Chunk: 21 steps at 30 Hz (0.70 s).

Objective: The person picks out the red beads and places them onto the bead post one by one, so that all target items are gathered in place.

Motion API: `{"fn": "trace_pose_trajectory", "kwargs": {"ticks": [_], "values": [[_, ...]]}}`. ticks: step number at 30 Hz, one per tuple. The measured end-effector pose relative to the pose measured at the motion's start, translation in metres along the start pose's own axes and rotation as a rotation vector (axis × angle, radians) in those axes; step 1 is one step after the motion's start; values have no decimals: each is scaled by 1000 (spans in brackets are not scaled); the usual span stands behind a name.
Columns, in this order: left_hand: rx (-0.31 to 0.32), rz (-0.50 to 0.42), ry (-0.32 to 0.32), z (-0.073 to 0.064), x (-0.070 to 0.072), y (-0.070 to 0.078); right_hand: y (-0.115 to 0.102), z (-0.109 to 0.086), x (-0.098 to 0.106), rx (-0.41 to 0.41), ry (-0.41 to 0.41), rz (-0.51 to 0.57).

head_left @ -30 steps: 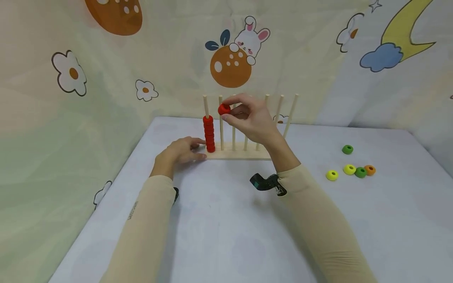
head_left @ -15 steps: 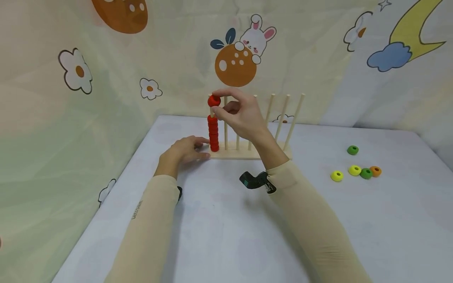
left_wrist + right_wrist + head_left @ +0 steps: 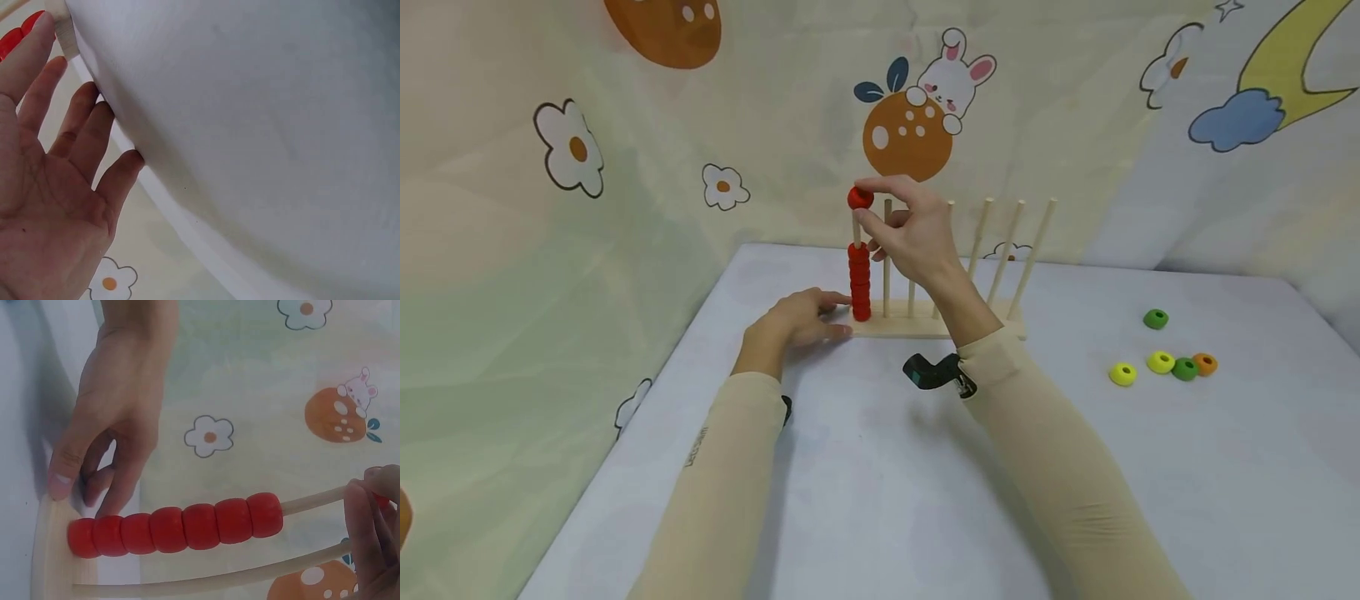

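My right hand (image 3: pixel 917 233) pinches a red bead (image 3: pixel 861 197) between thumb and forefinger at the top of the leftmost peg (image 3: pixel 856 229). Whether the peg has entered its hole cannot be seen. Lower on that peg, several red beads (image 3: pixel 860 283) form a stack, shown lengthwise as a red bead row (image 3: pixel 169 528) in the right wrist view. My left hand (image 3: pixel 801 318) touches the left end of the wooden base (image 3: pixel 910 327) with its thumb and fingers. In the left wrist view, the left hand's fingers (image 3: pixel 87 137) are spread and nearly straight.
Several bare pegs (image 3: pixel 1033 258) rise from the base to the right, partly behind my right hand. Loose on the white table (image 3: pixel 865 500) at right lie yellow beads (image 3: pixel 1123 374), green beads (image 3: pixel 1156 318) and an orange bead (image 3: pixel 1206 364). A printed cloth (image 3: pixel 790 117) hangs behind.
My right hand has carried the red bead left, from near the second peg to the top of the leftmost one. The left hand has stayed at the base's end. The view has shifted slightly.
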<state>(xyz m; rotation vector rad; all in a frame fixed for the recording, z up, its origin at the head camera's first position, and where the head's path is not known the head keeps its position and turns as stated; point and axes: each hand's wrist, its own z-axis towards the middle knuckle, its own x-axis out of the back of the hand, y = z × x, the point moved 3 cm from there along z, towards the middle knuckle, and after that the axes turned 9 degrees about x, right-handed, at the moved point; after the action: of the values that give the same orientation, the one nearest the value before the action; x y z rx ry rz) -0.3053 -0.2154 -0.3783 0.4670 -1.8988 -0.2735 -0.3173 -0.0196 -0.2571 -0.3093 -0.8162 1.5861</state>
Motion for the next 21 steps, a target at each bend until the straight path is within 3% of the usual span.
{"fn": "trace_pose_trajectory", "kwargs": {"ticks": [11,21], "values": [[-6,11,0,0,-5,13,-9,-1,7,16,-26,-166],[-52,8,-51,0,-1,7,-18,-8,7,112,-82,-177]]}}
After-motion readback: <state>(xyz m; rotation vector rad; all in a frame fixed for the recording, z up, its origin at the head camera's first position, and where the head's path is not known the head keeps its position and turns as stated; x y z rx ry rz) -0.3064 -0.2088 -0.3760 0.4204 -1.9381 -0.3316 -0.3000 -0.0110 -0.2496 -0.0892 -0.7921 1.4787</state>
